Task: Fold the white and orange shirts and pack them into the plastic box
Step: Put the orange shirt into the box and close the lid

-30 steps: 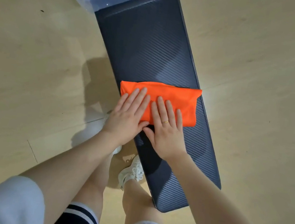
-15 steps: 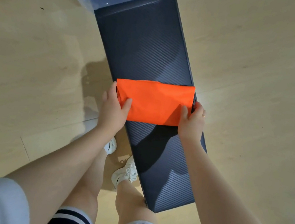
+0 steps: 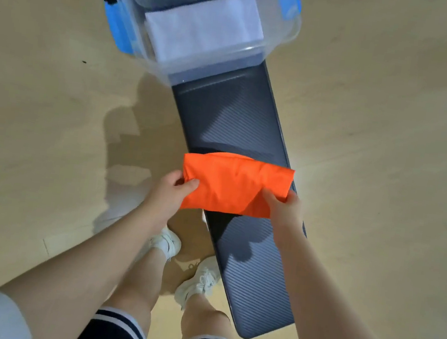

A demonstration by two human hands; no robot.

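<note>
Orange shirt (image 3: 232, 188), folded, is hanging over the near half of the dark bench (image 3: 233, 113), its ends being pinched by the left hand (image 3: 170, 195) and right hand (image 3: 282, 209), while the white shirt (image 3: 204, 30) is lying in the plastic box (image 3: 289, 26) at the bench's far end.

Dark ribbed bench (image 3: 240, 120) on wooden floor (image 3: 379, 133)

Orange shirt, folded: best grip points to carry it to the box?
Grip the two short ends of the orange shirt, coming in from either side with thumbs on top. It is a wide folded bundle that sags in the middle, so end grips, as the left hand and right hand have, keep the folds together.
</note>
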